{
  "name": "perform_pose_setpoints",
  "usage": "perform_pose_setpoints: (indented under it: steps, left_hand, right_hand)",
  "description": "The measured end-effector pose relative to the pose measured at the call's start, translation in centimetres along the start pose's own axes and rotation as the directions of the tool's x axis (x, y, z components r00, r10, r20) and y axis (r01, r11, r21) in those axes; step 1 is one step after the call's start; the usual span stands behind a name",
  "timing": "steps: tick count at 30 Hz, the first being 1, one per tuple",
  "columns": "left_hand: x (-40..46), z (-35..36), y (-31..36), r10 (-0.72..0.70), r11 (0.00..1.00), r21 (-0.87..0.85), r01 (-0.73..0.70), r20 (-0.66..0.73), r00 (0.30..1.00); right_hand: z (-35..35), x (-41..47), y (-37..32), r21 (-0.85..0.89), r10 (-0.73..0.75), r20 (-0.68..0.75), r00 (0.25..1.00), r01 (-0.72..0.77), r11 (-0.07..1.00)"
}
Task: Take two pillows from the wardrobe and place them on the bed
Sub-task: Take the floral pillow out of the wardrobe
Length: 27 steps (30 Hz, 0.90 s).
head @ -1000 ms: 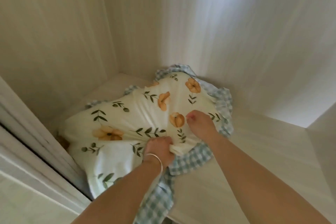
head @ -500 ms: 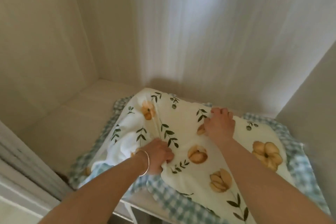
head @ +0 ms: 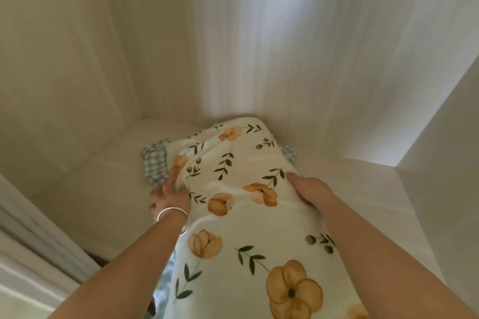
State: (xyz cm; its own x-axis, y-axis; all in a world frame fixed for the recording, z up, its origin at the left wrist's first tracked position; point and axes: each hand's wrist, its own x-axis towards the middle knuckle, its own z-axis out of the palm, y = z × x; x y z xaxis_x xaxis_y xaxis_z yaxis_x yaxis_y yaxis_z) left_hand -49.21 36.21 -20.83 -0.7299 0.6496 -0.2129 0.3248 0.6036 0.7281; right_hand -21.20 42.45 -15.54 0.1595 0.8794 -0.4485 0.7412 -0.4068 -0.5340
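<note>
A cream pillow (head: pixel 241 215) printed with orange flowers and green leaves lies lengthwise on the wardrobe shelf (head: pixel 103 189), its near end reaching out toward me. My left hand (head: pixel 169 195), with a silver bangle on the wrist, grips the pillow's left side. My right hand (head: pixel 309 189) clasps its right side. A green-and-white checked frill (head: pixel 154 163) peeks out on the left under the pillow, and a bit of checked cloth (head: pixel 289 151) shows at the right. Whether that is a second pillow is unclear.
The wardrobe's pale wooden walls close in on the left (head: pixel 51 72), back (head: pixel 246 46) and right (head: pixel 440 150). A door frame (head: pixel 33 241) runs along the lower left. Bare shelf lies to either side of the pillow.
The pillow has turned from lying across the shelf to pointing away from me. Both hands have shifted from pinching its top to holding its two sides.
</note>
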Motion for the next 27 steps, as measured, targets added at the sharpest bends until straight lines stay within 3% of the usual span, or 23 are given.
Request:
perform_pose_setpoints:
  steps: [2, 4, 7, 10, 15, 21, 27]
  left_hand:
    - [-0.2, 0.4, -0.4, -0.223, 0.97, -0.081, 0.228, 0.062, 0.973]
    - [-0.2, 0.6, -1.1, -0.33, 0.921, -0.16, 0.354, 0.16, 0.93]
    - [-0.7, 0.3, -0.9, -0.277, 0.813, -0.351, 0.464, 0.469, 0.839]
    - [-1.0, 0.2, 0.0, -0.154, 0.791, -0.391, 0.47, 0.617, 0.772]
    - [-0.5, -0.3, 0.5, -0.142, 0.875, -0.35, 0.334, 0.475, 0.868]
    - [-2.8, -2.4, 2.3, -0.012, 0.856, -0.491, 0.163, 0.296, 0.955]
    - [-7.9, -6.2, 3.4, 0.072, 0.844, -0.536, 0.006, 0.124, 0.99]
  right_hand:
    - [0.8, 0.0, -0.5, 0.2, 0.003, 0.072, 0.997, -0.018, 0.98]
    - [1.6, 0.3, -0.8, 0.35, 0.004, 0.125, 0.992, -0.048, 0.936]
    - [1.9, 0.8, -0.9, 0.394, 0.009, 0.147, 0.989, -0.067, 0.917]
    - [1.9, 1.1, -1.0, 0.41, 0.025, 0.16, 0.987, -0.089, 0.908]
    - [2.2, 0.6, -1.9, 0.515, -0.003, 0.131, 0.991, -0.066, 0.855]
    - [1.9, -1.5, -1.3, 0.605, -0.086, 0.001, 0.996, 0.068, 0.794]
    - [-0.1, -5.0, 0.1, 0.646, -0.253, -0.113, 0.961, 0.264, 0.716]
